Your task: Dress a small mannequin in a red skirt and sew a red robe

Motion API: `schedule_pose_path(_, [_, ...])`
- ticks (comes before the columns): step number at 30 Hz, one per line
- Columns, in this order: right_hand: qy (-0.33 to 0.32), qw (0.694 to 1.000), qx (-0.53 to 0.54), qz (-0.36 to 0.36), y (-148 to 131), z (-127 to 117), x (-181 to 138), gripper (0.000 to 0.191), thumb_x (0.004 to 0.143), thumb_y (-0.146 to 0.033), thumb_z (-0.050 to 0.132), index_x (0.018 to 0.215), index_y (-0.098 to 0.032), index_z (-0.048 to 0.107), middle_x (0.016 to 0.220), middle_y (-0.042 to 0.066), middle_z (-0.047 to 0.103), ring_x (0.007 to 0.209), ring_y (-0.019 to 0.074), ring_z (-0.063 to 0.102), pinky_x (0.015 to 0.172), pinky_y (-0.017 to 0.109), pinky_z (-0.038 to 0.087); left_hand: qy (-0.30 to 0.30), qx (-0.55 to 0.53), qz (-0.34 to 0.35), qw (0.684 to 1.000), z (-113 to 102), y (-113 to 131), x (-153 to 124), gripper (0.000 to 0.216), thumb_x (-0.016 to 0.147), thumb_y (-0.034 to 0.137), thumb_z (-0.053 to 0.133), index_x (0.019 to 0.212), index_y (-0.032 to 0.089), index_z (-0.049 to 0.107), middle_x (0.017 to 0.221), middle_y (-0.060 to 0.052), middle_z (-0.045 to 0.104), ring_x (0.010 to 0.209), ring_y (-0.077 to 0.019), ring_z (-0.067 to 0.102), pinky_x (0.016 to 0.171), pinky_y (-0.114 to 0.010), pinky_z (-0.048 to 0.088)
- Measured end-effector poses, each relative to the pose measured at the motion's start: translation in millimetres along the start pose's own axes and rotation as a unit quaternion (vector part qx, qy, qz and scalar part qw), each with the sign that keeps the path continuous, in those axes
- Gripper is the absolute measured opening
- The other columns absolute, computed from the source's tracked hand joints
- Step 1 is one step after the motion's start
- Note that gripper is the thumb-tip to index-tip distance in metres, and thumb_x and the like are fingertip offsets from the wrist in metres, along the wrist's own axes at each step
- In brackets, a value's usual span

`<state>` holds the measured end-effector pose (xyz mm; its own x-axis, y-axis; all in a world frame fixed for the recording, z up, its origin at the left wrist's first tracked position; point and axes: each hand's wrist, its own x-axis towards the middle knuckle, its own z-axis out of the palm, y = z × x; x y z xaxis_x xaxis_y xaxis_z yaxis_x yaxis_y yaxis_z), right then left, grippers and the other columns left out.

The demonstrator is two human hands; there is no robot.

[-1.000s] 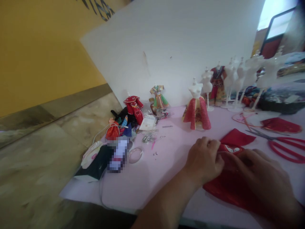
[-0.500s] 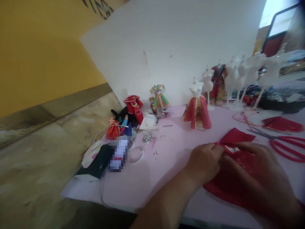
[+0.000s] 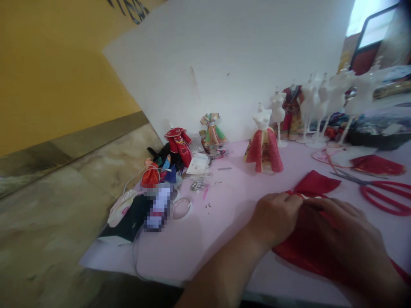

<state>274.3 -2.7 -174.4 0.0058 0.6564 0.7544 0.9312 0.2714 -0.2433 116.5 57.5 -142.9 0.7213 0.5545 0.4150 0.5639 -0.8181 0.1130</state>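
To my left a yellow wall (image 3: 54, 77) meets a stone floor (image 3: 58, 222), and a white board (image 3: 208, 64) stands at the back of a table with a pale pink cover (image 3: 212, 239). Along the board stands a row of white dress forms (image 3: 334, 96), one wearing a red and gold paper gown (image 3: 263, 149). Further left are a red doll jacket (image 3: 179, 145) and a green patterned dress (image 3: 212, 133), beside a heap of craft scraps (image 3: 162, 169) and a pixelated object (image 3: 159, 207). A dark bag (image 3: 380, 133) sits at the far right.

The red cloth (image 3: 308, 252) lies on the table right in front of me, under both hands, with a folded flap (image 3: 316, 183) rising beyond them. Red-handled scissors (image 3: 383, 196) rest just to its right, near a smaller red cloth piece (image 3: 377, 164).

My left hand (image 3: 274, 220) sits on the cloth's near-left side, its fingers (image 3: 282, 205) curled and pressed together over a fold. My right hand (image 3: 340, 239) covers the cloth beside it, its fingers (image 3: 334, 207) lying slightly spread and reaching toward my left hand. I cannot tell whether either hand is pinching the cloth, because my fingertips are hidden.
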Motion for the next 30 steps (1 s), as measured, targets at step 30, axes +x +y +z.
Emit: schedule_pose_path(30, [-0.054,0.993,0.034,0.099,7.9,1.0,-1.8,0.043,0.099,-0.055,0.04,0.08,-0.023,0.061,0.077,0.006,0.064,0.065,0.0233,0.06,0.063,0.038,0.042,-0.052,0.002,-0.119,0.992,-8.9,-4.6,1.9,0.022,0.092,0.009,0.039,0.105,0.017,0.055,0.086,-0.005,0.065,0.076,-0.019,0.062,0.067,-0.028,0.048])
